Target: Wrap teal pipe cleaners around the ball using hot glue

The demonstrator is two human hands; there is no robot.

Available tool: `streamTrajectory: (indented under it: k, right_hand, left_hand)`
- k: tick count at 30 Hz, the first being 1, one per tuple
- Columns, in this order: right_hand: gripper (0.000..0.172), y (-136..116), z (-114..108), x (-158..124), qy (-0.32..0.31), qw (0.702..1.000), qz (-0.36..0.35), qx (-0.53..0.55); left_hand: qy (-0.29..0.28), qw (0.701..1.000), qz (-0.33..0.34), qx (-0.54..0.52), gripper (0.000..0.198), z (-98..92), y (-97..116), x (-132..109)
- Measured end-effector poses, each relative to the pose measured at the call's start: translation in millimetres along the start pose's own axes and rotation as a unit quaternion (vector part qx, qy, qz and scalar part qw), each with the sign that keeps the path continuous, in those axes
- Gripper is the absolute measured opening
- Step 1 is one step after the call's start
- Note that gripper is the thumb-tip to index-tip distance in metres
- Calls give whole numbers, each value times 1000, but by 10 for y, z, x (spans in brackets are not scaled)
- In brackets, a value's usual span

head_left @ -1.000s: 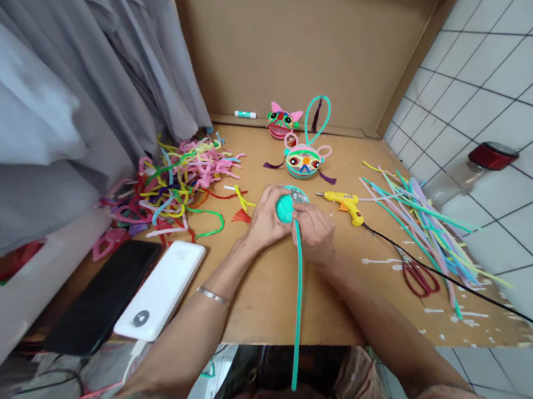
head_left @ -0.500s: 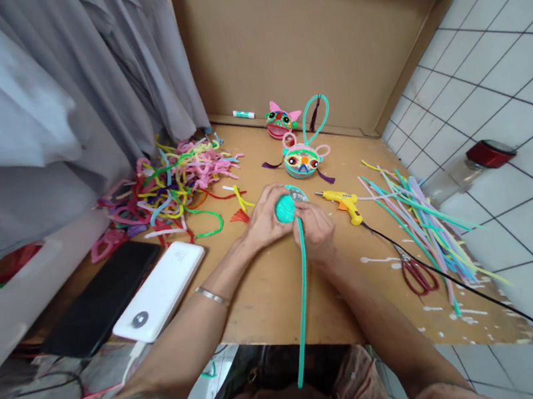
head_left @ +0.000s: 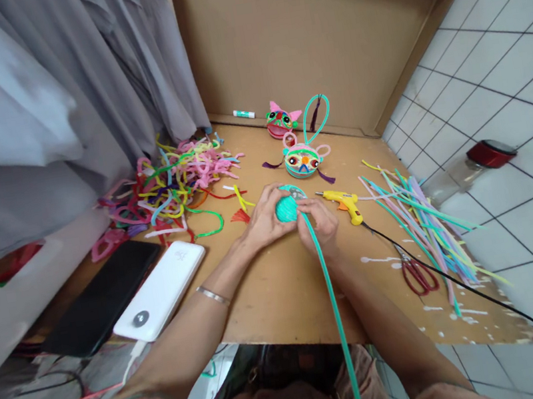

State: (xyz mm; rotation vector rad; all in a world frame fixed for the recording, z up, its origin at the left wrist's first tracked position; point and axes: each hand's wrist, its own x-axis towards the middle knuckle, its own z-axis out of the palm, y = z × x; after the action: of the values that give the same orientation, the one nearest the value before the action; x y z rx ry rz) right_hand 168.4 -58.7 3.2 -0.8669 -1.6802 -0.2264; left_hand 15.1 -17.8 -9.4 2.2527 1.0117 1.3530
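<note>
My left hand (head_left: pixel 268 218) is closed around the left side of a small round piece covered in teal pipe cleaner (head_left: pixel 286 209), with a greyish patch at its upper right. At the right edge of that piece, my right hand (head_left: pixel 319 221) pinches a teal pipe cleaner (head_left: pixel 333 297), whose long free end hangs down past the table's front edge. Beyond the hands sits a teal-rimmed lion head (head_left: pixel 301 160) with pink loop ears and purple tassels. Behind it stands a smaller lion head (head_left: pixel 279 120) with pink pointed ears.
To the right lie a yellow glue gun (head_left: pixel 346 206) with a black cord, red-handled scissors (head_left: pixel 417 273) and a bundle of straight pipe cleaners (head_left: pixel 422 222). On the left are a tangled pipe-cleaner heap (head_left: pixel 177 180), a white power bank (head_left: pixel 160 294) and a black phone (head_left: pixel 104 296).
The pipe cleaner's hanging end has swung to the right and reaches lower. My right hand has shifted slightly right, and the round piece is turned a little. My left hand keeps its hold.
</note>
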Motion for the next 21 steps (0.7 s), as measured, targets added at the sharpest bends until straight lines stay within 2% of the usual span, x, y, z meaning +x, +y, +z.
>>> streamTrajectory:
  k: [9,15,21]
  right_hand:
    - [10,-2,-15,37,13,997,56,50]
    - [5,-12,-83,63,-43,995,60,62]
    - [12,-1,-132,77,-65,993,85,58]
  left_hand:
    - [-5,1000,3,2,54,-20,25,14]
    - [-5,999,12,31,51,-44,23,16]
    - [-2,999,32,12,55,-65,-34,27]
